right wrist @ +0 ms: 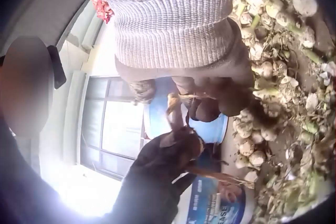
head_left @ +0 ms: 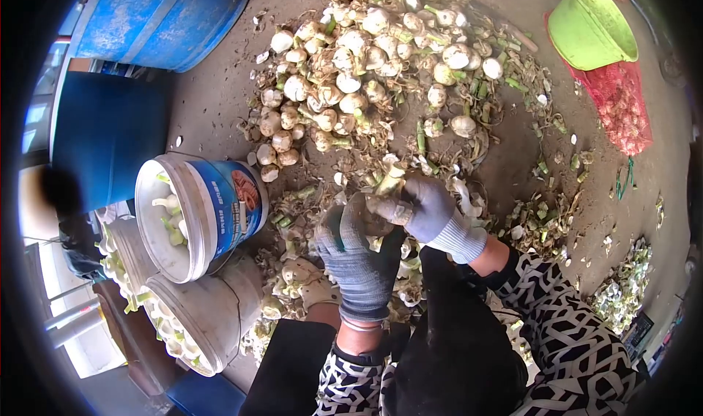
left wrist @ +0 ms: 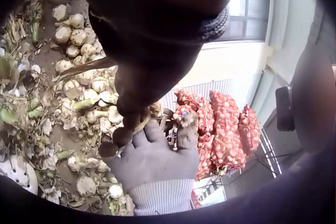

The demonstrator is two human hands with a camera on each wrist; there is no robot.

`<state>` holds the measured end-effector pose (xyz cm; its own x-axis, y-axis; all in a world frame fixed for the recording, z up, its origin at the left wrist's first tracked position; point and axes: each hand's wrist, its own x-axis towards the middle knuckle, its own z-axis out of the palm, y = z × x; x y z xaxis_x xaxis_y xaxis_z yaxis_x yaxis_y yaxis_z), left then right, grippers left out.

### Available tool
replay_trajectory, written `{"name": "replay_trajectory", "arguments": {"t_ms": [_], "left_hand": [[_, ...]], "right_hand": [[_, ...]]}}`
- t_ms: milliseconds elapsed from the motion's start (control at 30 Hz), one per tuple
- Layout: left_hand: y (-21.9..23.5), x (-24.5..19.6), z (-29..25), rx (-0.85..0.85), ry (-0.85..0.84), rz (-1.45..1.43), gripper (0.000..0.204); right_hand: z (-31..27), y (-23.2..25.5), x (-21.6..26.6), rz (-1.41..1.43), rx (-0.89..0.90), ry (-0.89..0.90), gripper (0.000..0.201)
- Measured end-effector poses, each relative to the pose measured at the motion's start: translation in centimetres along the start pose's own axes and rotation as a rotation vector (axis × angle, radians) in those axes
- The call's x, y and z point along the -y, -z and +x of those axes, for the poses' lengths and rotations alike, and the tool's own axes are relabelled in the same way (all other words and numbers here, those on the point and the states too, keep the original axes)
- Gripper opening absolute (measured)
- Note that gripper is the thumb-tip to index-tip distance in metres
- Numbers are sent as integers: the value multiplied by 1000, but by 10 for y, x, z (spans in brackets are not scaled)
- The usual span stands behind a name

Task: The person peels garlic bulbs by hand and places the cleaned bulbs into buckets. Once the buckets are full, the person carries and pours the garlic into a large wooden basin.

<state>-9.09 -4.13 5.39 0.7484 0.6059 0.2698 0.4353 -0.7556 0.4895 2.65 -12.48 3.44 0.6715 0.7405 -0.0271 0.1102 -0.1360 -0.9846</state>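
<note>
Both hands meet in front of the body, around one garlic bulb with a cut stem (head_left: 390,179). The left hand (head_left: 356,269), in a dark grey glove, grips the bulb from the left; in the right wrist view its dark fingers curl round the bulb (right wrist: 195,144). The right hand (head_left: 439,214), in a light grey glove, has its thumb and fingers at the bulb's top. A strip of dry skin (right wrist: 172,103) runs between the bulb and the right hand's fingers. Much of the bulb is hidden behind the gloves.
A large garlic pile (head_left: 366,57) lies on the floor ahead. To the left stand a white bucket (head_left: 199,214) and tilted buckets (head_left: 231,310) holding garlic. Peelings (head_left: 538,218) are scattered around. A green tub (head_left: 592,24) rests on a red net bag (head_left: 622,112) at the right.
</note>
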Motion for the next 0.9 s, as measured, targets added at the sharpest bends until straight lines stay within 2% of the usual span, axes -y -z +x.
{"name": "replay_trajectory", "arguments": {"t_ms": [33, 67, 133, 200, 267, 300, 333, 400, 433, 467, 533, 567, 600, 667, 700, 733, 800, 900], "left_hand": [[0, -1, 0, -1, 4, -31, 73], [1, -1, 0, -4, 8, -32, 73], [5, -2, 0, 11, 59, -166, 72], [6, 2, -1, 15, 34, -150, 69], [2, 9, -6, 61, 141, -357, 72], [1, 11, -8, 91, 182, -509, 63], [3, 13, -9, 92, 185, -508, 63], [14, 18, -8, 348, 776, -1378, 61], [14, 37, -3, 474, 793, -1596, 61], [9, 28, -14, 344, 778, -1597, 62], [16, 23, -14, 335, 919, -1933, 59], [14, 23, -16, 289, 855, -1890, 58], [16, 21, -14, 290, 853, -1890, 58], [23, 15, -7, 330, 664, -1199, 60], [16, 9, -8, 241, 532, -1014, 64], [10, 13, -8, 138, 258, -714, 66], [15, 3, -6, 102, 26, -237, 66], [18, -2, -7, 58, -8, -212, 65]], "right_hand": [[3, 4, 4, 103, 65, -78, 23], [4, 5, 3, 101, 69, -77, 23], [5, 6, 0, 121, 98, 120, 21], [3, 5, -8, 84, 119, 150, 17], [1, 0, -17, 135, 125, 167, 13], [3, 5, -11, 27, 117, 250, 10], [4, 7, -14, 29, 118, 248, 10], [4, 12, -21, -68, 136, 387, 8], [4, 15, -20, 13, 174, 308, 10], [3, 18, -18, 16, 177, 307, 10], [1, 23, -12, 519, 446, -260, 14], [1, 22, -7, 643, 407, -407, 21], [3, 21, -10, 643, 406, -405, 21], [8, 18, -19, 229, 280, 128, 28], [7, 19, -4, 340, 342, 9, 33], [5, 12, -11, 189, 249, 111, 32], [1, 4, -7, 123, 137, 59, 27], [3, 3, -6, 118, 123, 177, 19]]}}
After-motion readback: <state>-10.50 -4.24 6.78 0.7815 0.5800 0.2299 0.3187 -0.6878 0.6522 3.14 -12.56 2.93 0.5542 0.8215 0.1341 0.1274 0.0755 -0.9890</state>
